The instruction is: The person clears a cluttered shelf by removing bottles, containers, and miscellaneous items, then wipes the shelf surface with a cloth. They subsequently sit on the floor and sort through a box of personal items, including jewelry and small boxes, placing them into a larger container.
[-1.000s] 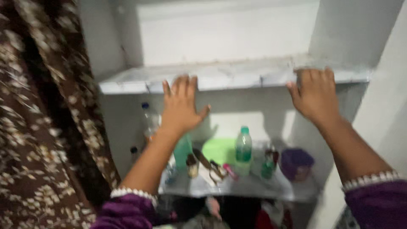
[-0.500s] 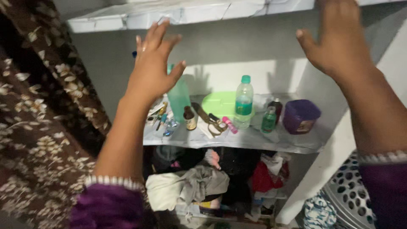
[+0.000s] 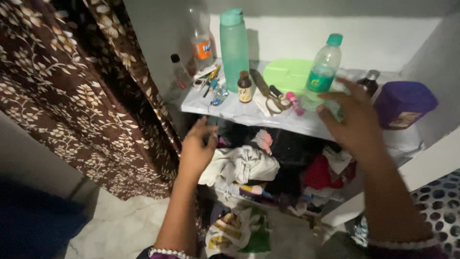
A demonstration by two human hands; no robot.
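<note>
Two hands in view, both empty. Left hand [image 3: 197,148] raised below the front edge of the shelf [image 3: 230,111], fingers [image 3: 207,128] loosely curled, holding nothing, just beside a crumpled white cloth [image 3: 242,164] to their right. Right hand [image 3: 354,122] held up before the shelf, fingers [image 3: 335,98] spread wide, just in front of a clear bottle with green cap and green label [image 3: 322,72], contact impossible to tell.

Counted on the shelf: one tall teal bottle [image 3: 234,43], well left of the right fingers; one small brown bottle [image 3: 245,87] at its foot; one clear bottle with an orange label [image 3: 202,41] and one small dark-capped bottle [image 3: 180,71] farther left; one light green lidded box [image 3: 288,74]; one pair of scissors [image 3: 274,100]; one purple tub [image 3: 402,103], right of the right fingers. Heaped clothes [image 3: 297,163] below both hands. One brown flowered curtain [image 3: 91,96] left of the left fingers.
</note>
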